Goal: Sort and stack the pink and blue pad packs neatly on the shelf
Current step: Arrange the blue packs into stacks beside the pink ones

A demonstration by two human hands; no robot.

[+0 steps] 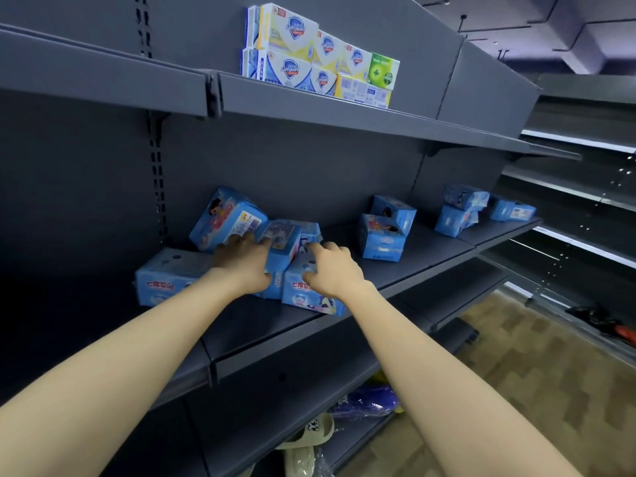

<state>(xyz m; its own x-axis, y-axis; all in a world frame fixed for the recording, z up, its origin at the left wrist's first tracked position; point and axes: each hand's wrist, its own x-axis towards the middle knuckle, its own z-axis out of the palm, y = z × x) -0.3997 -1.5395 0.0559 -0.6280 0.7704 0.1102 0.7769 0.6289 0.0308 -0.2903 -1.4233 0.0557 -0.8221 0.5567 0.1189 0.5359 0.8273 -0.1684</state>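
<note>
Head view: left fingers point(248, 241) grip the middle blue pack point(281, 237), right fingers point(319, 250) the front pack point(309, 298).

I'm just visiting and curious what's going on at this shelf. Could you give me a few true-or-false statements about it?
1. The left hand and right hand are both on blue packs on the middle shelf. True.
2. Soap boxes stand on the upper shelf. True.
3. Most packs in view are pink. False: all visible are blue.
4. The packs further right form one tidy row. False: they lie in separate small piles.
</note>
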